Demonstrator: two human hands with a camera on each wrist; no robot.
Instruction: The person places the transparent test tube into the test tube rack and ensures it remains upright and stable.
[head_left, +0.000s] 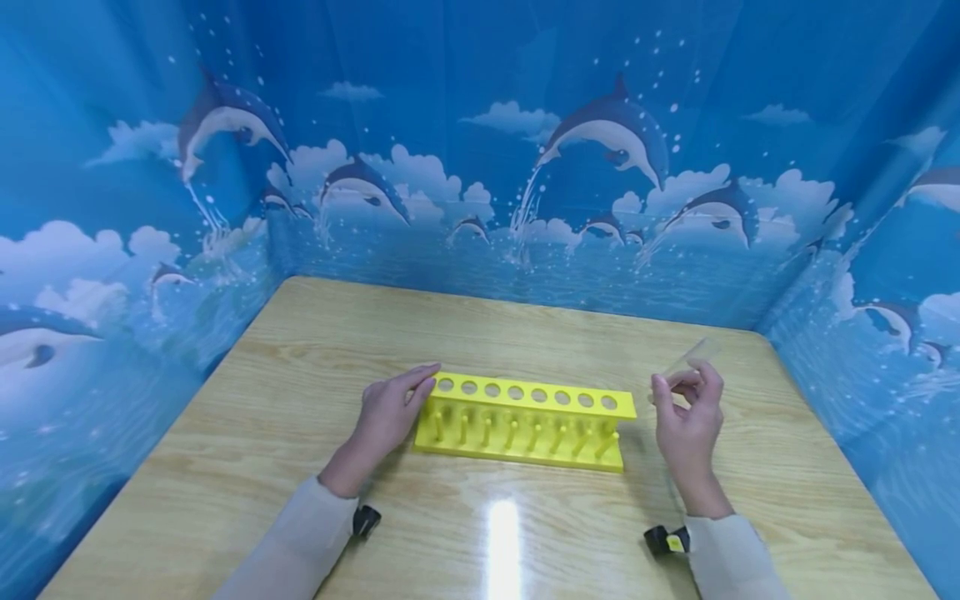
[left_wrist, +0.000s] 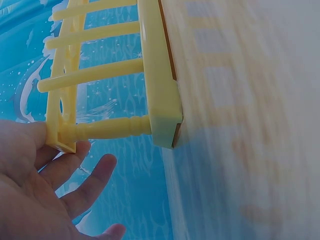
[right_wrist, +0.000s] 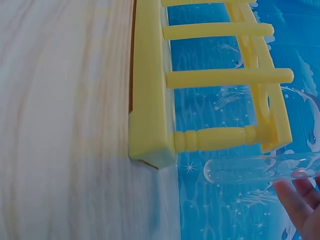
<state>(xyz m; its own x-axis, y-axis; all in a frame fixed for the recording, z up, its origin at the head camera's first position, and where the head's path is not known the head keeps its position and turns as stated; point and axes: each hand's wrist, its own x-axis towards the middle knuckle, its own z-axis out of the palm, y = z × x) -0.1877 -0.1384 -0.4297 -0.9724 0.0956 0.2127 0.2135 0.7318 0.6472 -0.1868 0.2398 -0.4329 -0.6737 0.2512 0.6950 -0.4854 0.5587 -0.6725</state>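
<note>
A yellow test tube rack (head_left: 517, 457) stands upright on the table, with a row of round holes along its top bar and a row of pegs above its base. My left hand (head_left: 384, 418) pinches the left end of the top bar between thumb and fingers; in the left wrist view the other fingers of that hand (left_wrist: 35, 185) spread below the bar. Off the rack's right end, my right hand (head_left: 690, 429) holds a clear test tube (head_left: 692, 357), tilted in the head view. The tube's rounded end (right_wrist: 217, 171) lies close to the rack's end post (right_wrist: 215, 139) in the right wrist view.
The wood-grain table (head_left: 360, 325) carries a bright light reflection (head_left: 503, 542) near its front. Blue curtains (head_left: 450, 108) printed with dolphins stand behind it and at both sides. A black wrist camera (head_left: 366, 521) sits at each sleeve cuff.
</note>
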